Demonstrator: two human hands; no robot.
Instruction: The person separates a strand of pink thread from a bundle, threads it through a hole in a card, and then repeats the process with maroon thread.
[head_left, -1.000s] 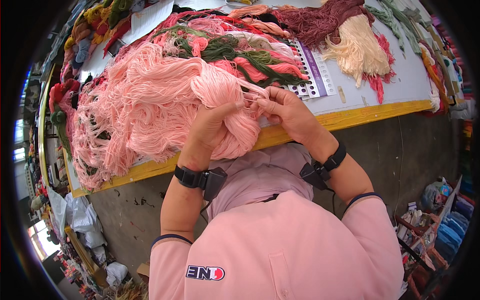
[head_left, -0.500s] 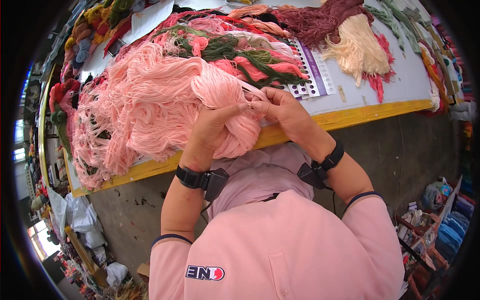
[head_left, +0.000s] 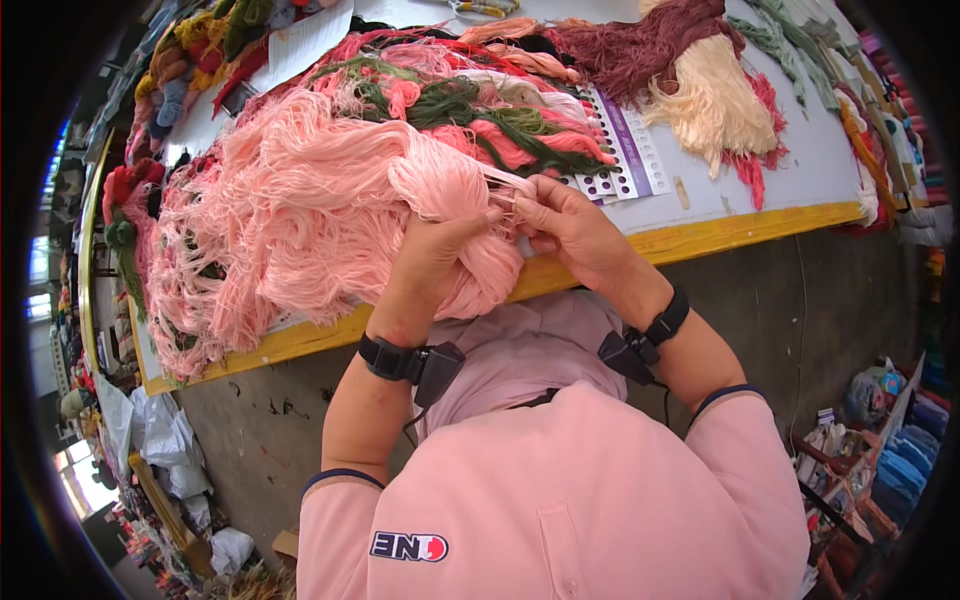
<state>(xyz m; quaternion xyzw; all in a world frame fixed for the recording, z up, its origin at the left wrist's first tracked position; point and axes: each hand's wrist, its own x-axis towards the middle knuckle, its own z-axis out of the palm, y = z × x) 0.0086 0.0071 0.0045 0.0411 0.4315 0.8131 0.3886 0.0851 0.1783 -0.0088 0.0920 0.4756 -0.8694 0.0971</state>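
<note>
Within curled left hand (head_left: 430, 262), pinched right hand (head_left: 588, 232): yarn (head_left: 440, 185)

Both hands (head_left: 434, 258) (head_left: 592, 236) close together, fingers (head_left: 545, 192) curled, forearms (head_left: 372, 415) angled inward.

**Pale pink yarn (head_left: 310, 200) heaped along the near edge of the table (head_left: 810, 150)**

The yarn is a large, soft mound of fine strands, wavy and loosely tangled, breaking into stray loops toward the table's left end. Its right part is gathered into a thick, smoother, folded bundle (head_left: 440, 185), the lower end of which reaches past the near edge. From the bundle's upper right, a narrow band of strands (head_left: 507, 181) runs out nearly straight.
</note>
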